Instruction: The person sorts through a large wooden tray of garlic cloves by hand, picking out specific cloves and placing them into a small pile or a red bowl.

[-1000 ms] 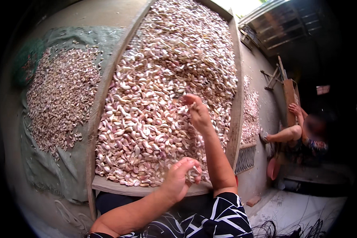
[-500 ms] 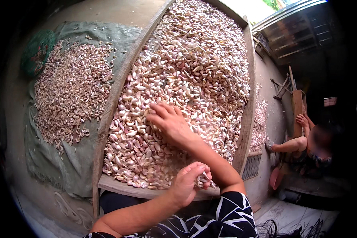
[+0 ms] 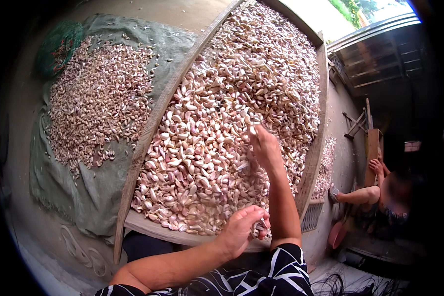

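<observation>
Pinkish-white garlic cloves (image 3: 197,163) lie in a thick layer in a long wooden-framed tray (image 3: 163,236) in front of me. Close to the tray's near edge, my left hand (image 3: 242,228) is curled around several garlic cloves, pale bits showing between its fingers. My right hand (image 3: 266,150) reaches over the middle of the layer. Its fingers are bunched together, tips down at the cloves; whatever is between them is hidden.
On the left, more cloves (image 3: 101,93) are heaped on a green cloth (image 3: 98,202), beside a green mesh basket (image 3: 59,47). Further cloves (image 3: 324,163) lie right of the tray. Another person (image 3: 375,187) sits at the far right near a reddish basin (image 3: 336,235).
My right hand has moved right and slightly away, from spread over the cloves to bunched fingers. My left hand stays closed around its cloves. The view has shifted a little.
</observation>
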A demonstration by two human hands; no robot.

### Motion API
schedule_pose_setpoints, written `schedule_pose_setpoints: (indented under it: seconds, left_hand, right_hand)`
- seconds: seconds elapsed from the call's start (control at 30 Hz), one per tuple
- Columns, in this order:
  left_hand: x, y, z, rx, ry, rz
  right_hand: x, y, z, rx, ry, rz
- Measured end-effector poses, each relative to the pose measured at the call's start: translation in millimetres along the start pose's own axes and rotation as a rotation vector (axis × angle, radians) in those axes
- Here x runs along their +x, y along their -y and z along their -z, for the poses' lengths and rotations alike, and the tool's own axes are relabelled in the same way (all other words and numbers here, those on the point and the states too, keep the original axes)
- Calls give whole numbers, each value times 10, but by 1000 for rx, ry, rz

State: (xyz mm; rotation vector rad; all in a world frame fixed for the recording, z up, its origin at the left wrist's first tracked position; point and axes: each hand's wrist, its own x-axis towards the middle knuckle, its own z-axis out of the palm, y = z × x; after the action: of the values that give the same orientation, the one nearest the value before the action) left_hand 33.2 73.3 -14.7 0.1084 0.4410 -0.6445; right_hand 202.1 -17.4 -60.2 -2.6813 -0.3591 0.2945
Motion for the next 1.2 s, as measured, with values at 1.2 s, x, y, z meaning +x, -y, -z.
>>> schedule_pose_setpoints:
  seconds: [1.2]
  left_hand:
    - [38,-33,24,23,-63,-17]
  right_hand:
    - [-944,115,273,371,-127,-54]
